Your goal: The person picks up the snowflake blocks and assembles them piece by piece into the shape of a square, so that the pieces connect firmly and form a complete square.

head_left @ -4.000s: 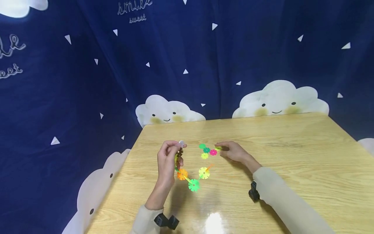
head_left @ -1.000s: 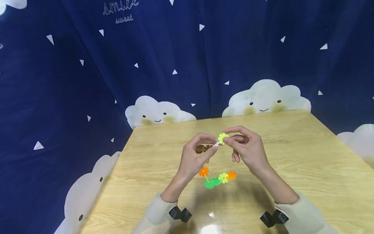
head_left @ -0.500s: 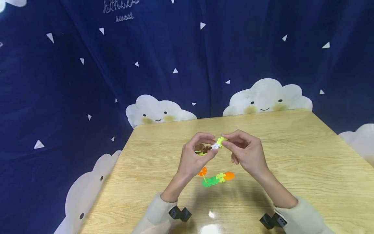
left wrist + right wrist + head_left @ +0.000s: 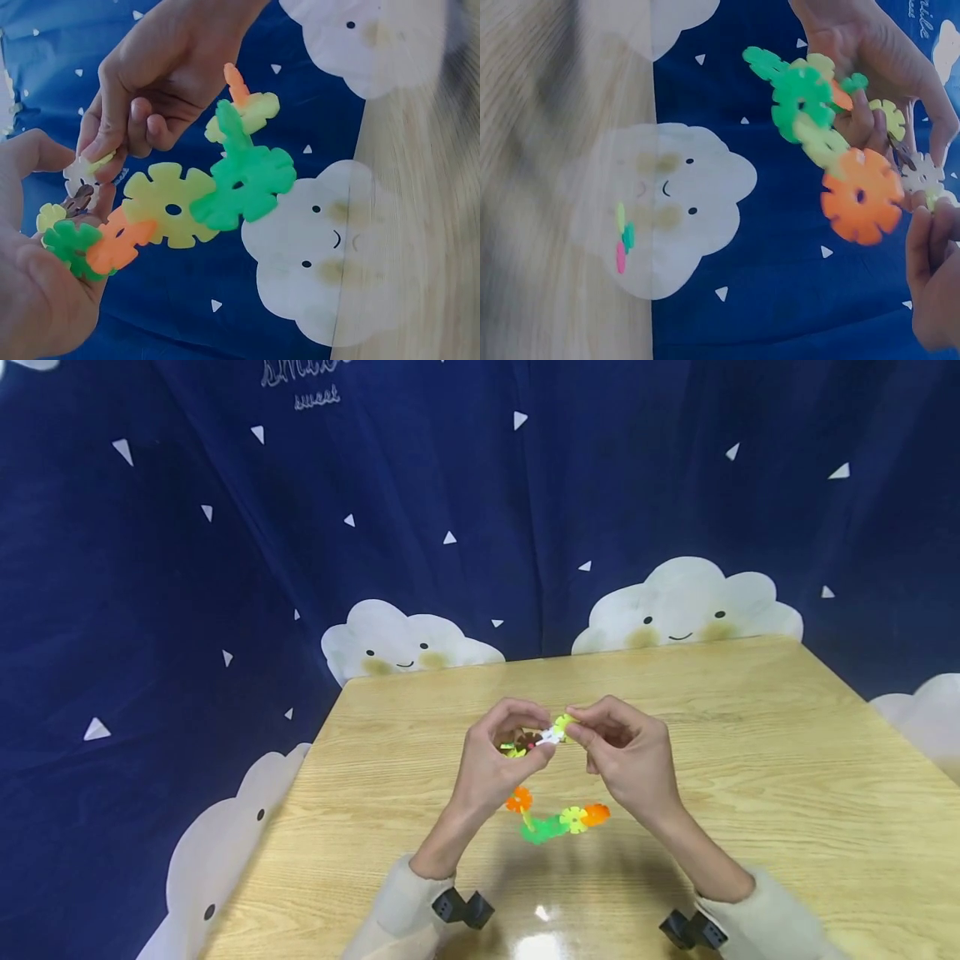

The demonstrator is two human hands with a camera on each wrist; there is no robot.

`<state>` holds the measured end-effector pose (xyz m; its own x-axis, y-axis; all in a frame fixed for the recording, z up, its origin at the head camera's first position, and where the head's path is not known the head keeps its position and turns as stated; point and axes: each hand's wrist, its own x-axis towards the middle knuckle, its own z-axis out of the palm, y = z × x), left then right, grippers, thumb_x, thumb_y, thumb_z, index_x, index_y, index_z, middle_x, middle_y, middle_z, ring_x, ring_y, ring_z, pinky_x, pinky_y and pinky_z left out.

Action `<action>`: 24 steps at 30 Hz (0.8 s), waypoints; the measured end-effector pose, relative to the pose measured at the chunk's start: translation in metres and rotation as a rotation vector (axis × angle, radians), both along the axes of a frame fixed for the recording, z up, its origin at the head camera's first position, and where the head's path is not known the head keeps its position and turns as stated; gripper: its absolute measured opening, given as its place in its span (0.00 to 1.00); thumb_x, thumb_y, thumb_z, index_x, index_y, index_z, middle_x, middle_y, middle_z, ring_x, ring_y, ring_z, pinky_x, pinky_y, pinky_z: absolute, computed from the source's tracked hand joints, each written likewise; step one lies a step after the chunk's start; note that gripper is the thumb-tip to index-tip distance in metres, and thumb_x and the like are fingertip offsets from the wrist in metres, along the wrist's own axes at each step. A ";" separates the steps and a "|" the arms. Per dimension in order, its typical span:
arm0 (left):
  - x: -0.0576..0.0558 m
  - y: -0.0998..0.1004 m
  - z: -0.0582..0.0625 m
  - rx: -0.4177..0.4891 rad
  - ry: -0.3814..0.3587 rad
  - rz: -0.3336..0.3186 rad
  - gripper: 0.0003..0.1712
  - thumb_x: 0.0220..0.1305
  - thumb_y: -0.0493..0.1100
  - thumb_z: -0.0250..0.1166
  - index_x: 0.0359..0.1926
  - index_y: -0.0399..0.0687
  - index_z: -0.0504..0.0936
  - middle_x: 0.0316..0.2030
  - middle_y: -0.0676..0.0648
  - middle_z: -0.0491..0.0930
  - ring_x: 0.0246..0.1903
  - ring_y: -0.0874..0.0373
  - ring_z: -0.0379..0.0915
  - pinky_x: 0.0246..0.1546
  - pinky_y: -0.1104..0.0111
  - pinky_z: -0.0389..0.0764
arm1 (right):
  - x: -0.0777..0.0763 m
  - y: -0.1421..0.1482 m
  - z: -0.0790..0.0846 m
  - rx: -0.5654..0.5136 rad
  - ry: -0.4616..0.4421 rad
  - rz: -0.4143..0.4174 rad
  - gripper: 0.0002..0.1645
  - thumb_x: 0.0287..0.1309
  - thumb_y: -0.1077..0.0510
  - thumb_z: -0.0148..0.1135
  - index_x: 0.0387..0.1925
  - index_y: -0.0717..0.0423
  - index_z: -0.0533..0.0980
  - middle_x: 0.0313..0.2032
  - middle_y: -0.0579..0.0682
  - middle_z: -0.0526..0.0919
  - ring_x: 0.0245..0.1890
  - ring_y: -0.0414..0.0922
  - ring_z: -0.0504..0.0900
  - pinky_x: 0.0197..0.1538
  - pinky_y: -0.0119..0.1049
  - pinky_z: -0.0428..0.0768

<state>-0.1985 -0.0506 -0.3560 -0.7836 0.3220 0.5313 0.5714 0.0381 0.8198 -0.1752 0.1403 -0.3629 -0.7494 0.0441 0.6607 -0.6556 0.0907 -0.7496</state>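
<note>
Both hands are raised above the wooden table, fingertips close together. My left hand pinches the top of a chain of plastic snowflake discs that hangs below it: orange, green, yellow and orange. At the chain's top sit a brown piece and a white disc. My right hand pinches a yellow-green disc against that white disc. The left wrist view shows the chain spread out. In the right wrist view the large orange disc lies nearest the camera.
Three small loose discs, yellow, teal and pink, show in the right wrist view; the hands hide them from the head camera. A dark blue curtain with white clouds hangs behind the table. A black wrist camera sits on each sleeve.
Four seconds ago the right hand was at the loose discs on the table. It now holds a yellow-green disc, turned edge-on against the white disc. Both hands have sunk slightly.
</note>
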 end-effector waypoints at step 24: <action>0.001 -0.020 -0.011 0.360 -0.190 0.059 0.17 0.68 0.40 0.66 0.55 0.37 0.82 0.43 0.50 0.83 0.22 0.62 0.68 0.19 0.76 0.67 | -0.015 0.011 -0.014 0.123 -0.129 0.132 0.19 0.78 0.62 0.53 0.65 0.56 0.74 0.49 0.58 0.88 0.46 0.47 0.85 0.47 0.33 0.85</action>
<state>-0.1974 -0.0710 -0.3666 -0.8902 0.0932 0.4460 0.4141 -0.2427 0.8773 -0.1903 0.1515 -0.3772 -0.8218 -0.1348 0.5535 -0.5674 0.1066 -0.8165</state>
